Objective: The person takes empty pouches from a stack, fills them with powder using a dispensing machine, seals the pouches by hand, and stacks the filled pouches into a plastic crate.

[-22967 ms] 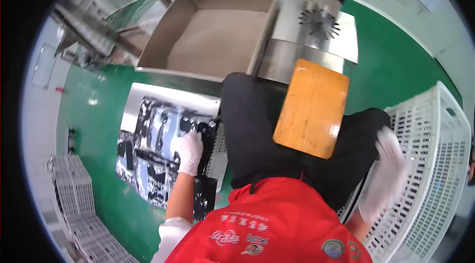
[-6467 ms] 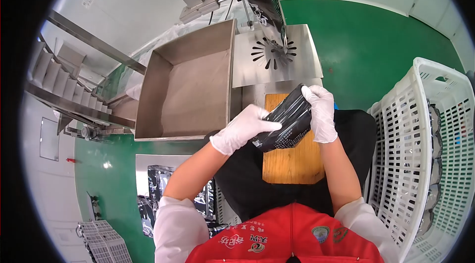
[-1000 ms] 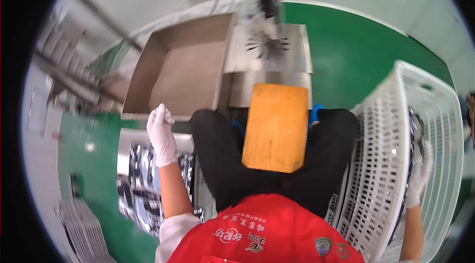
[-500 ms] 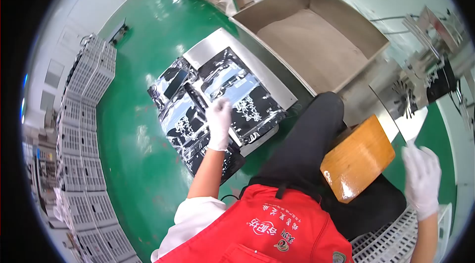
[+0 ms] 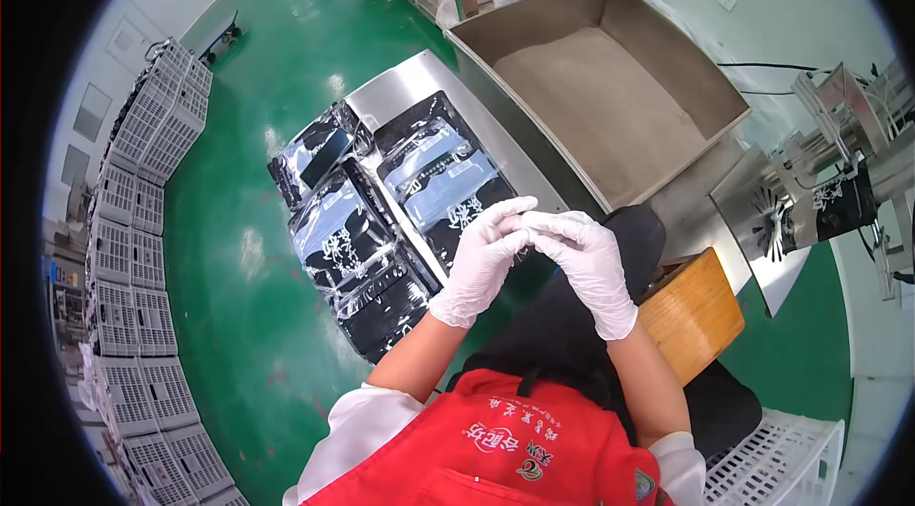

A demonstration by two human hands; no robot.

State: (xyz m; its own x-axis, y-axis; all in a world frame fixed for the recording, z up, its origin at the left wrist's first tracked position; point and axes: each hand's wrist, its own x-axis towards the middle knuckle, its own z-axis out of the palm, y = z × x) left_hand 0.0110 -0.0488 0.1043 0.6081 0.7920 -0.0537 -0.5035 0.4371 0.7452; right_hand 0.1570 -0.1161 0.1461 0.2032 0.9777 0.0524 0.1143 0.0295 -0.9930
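Observation:
My left hand [image 5: 484, 263] and my right hand [image 5: 586, 266], both in white gloves, meet fingertip to fingertip above my lap. The fingers of each are pinched together; whether a small thing or glove material is between them I cannot make out. Just beyond my left hand, glossy black printed packages [image 5: 443, 177] lie on a metal surface [image 5: 391, 87]. More black packages [image 5: 343, 230] are stacked to their left, with a dark phone-like slab [image 5: 324, 160] on top. A wooden board [image 5: 694, 315] rests on my right thigh, partly covered by my right forearm.
A large metal bin [image 5: 543, 115] holding brown powder [image 5: 610, 106] stands ahead. To the right is a machine with a metal plate [image 5: 753, 201] and a black printed package [image 5: 843, 206]. White crates [image 5: 114, 239] line the left; another white crate [image 5: 777, 449] sits at lower right.
My right hand has come from the metal plate at the far right to meet my left hand. My left hand has moved right, off the packages. The view has shifted slightly.

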